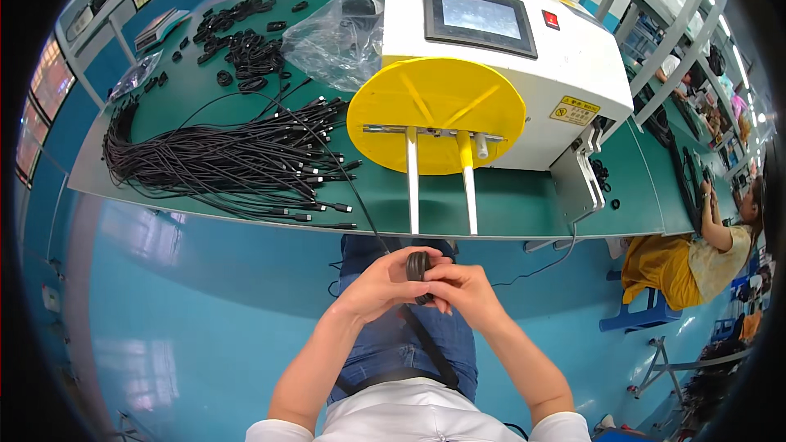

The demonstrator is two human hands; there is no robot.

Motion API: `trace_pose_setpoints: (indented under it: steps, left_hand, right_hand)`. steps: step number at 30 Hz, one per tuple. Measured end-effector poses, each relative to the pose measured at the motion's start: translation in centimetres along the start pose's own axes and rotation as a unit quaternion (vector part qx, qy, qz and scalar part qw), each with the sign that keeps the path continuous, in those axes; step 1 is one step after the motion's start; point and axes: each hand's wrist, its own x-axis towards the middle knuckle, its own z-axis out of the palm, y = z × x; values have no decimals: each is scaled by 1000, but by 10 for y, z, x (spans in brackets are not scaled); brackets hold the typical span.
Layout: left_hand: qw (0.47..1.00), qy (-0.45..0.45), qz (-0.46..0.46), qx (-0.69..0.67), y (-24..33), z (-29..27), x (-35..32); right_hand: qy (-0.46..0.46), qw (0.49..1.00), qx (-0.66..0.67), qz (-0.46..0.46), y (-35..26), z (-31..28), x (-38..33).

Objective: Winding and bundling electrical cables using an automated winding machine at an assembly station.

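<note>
A coiled black cable [418, 268] is held between my two hands over my lap, just off the table's front edge. My left hand [383, 285] grips the coil from its left side, thumb across it. My right hand [465, 288] pinches the coil's right side with its fingertips. From the coil a loose length of black cable [360, 198] runs up to the table. Beyond my hands stands a white machine [524, 90] with a yellow disc [385, 115] and two prongs sticking out toward me.
On the green table [508, 205] lies a large bundle of black cables [205, 155] with plug ends. Several wound coils [250, 53] and a clear plastic bag [327, 45] lie behind it. A person [708, 258] sits on a blue stool at the far right.
</note>
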Motion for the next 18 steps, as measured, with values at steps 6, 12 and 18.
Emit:
trace_pose_setpoints:
  steps: [6,12,18]
  left_hand:
    - [999,-16,-19,48,-2,-3,-1]
    - [998,-25,-35,35,-2,-4,-1]
    - [999,37,-3,-14,-4,3,2]
  right_hand:
    - [8,972,-175,-154,10,6,-5]
    - [11,988,-135,-80,5,9,-8]
    - [39,971,-169,-167,11,6,-6]
